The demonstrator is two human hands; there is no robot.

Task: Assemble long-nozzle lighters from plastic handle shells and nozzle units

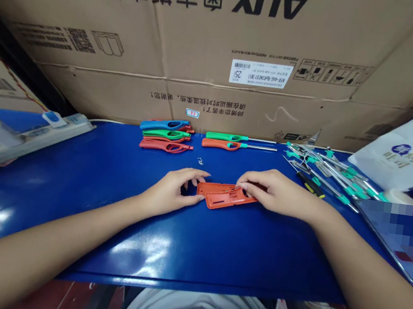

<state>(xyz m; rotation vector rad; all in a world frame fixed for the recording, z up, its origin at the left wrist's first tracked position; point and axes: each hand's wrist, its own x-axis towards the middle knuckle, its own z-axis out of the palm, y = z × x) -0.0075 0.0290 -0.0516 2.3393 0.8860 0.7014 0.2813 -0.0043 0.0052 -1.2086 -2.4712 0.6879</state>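
Observation:
Two orange lighter casing halves (224,196) lie overlapping at the middle of the blue table, hollow insides facing up. The left end of the casing sits between the thumb and fingertips of my left hand (175,191), which touch its edges. At the other end, my right hand (273,191) pinches the casing between thumb and fingers. Those fingers partly cover its looped handle part. A few tiny metal springs (200,162) rest on the table just beyond my left fingertips.
Several coloured lighter bodies (167,134) and two long-nosed lighters (240,143) line the back. Metal lighter tubes with green ends (333,171) are piled right, near a yellow-black screwdriver (309,184). A power strip (29,139) stands left; a white bag (409,145) and tablet (400,241) are right; a cardboard wall (207,33) rises behind.

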